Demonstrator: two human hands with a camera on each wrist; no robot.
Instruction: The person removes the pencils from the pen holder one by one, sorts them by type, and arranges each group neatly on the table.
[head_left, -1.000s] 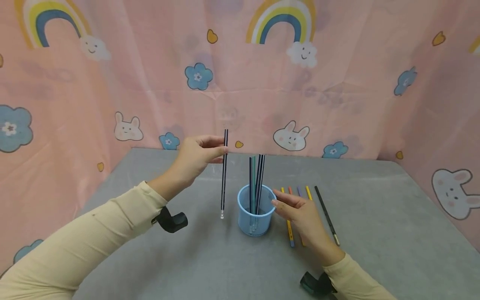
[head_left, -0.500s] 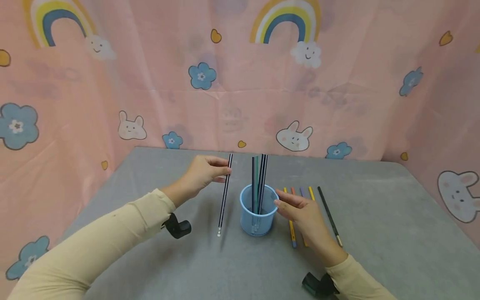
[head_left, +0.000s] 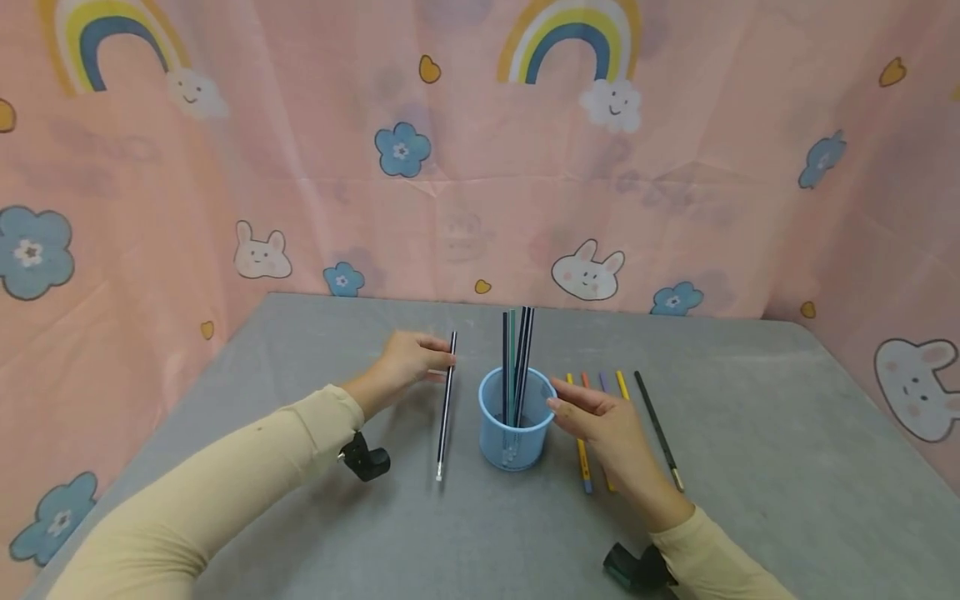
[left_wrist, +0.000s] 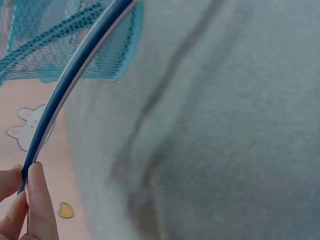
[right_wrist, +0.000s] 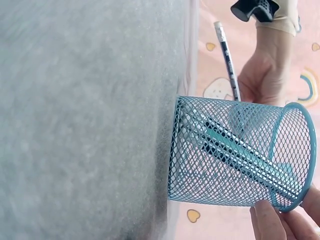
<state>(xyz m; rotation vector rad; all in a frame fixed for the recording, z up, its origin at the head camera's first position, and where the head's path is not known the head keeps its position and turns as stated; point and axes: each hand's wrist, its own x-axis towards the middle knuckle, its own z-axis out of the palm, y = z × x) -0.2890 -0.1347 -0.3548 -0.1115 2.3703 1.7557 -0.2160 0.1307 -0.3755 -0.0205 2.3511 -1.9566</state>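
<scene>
Pinching the striped pencil (head_left: 445, 417) in the left hand (head_left: 405, 364), lower now than a moment ago and beside the blue cup (head_left: 513, 450); so likely almost down on the table (head_left: 787, 433); holding the cup's rim with the right hand (head_left: 617, 442).

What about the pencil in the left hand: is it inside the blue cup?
No, the left hand holds the pencil beside the blue cup, outside it.
</scene>
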